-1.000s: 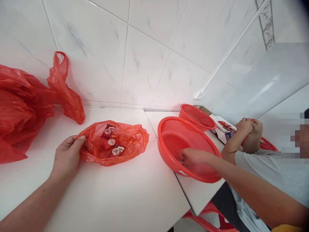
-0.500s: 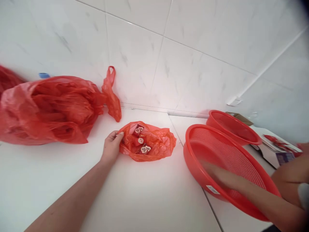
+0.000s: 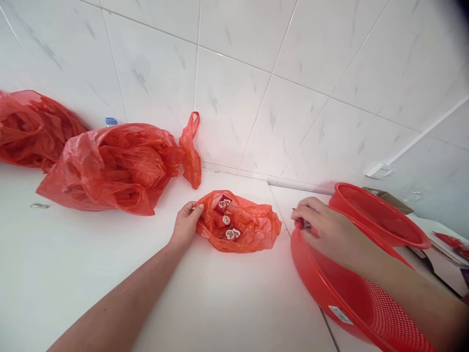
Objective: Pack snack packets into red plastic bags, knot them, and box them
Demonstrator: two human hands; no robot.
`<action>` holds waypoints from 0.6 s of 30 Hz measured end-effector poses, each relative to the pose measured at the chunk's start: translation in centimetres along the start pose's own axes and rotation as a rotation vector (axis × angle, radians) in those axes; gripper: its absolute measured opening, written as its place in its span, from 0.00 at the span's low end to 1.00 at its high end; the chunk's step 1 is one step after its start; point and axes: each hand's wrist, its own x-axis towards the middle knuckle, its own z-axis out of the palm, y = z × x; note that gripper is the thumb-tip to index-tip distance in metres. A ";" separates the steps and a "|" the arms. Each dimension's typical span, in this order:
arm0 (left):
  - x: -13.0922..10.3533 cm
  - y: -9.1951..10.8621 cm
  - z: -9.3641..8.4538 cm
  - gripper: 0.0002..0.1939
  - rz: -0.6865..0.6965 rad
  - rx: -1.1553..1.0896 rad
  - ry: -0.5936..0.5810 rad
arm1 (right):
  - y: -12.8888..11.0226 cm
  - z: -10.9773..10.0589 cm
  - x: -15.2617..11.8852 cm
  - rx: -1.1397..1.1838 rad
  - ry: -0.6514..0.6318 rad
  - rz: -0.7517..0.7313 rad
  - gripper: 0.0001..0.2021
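Note:
Pinched between the fingers of my left hand is the left rim of a small red plastic bag. The bag lies with its mouth spread, and several small red packets with pale printed labels show inside. My right hand is over the left rim of a large red plastic basket. Its fingers are closed on a small red packet, mostly hidden by the fingers. The inside of the basket is partly covered by my right forearm.
Large bundles of red plastic bags lie at the left, with a blue-capped bottle behind. A twisted red bag leans against the tiled wall. Another red basket and a cardboard box stand at the right.
My right hand has come up out of the large basket and moved left to its rim, with a small red packet in it. My left hand still holds the bag's rim. The view has shifted.

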 end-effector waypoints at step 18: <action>-0.1 0.3 0.0 0.16 0.001 0.002 -0.014 | -1.8 3.7 -3.3 -0.188 0.011 -0.094 0.14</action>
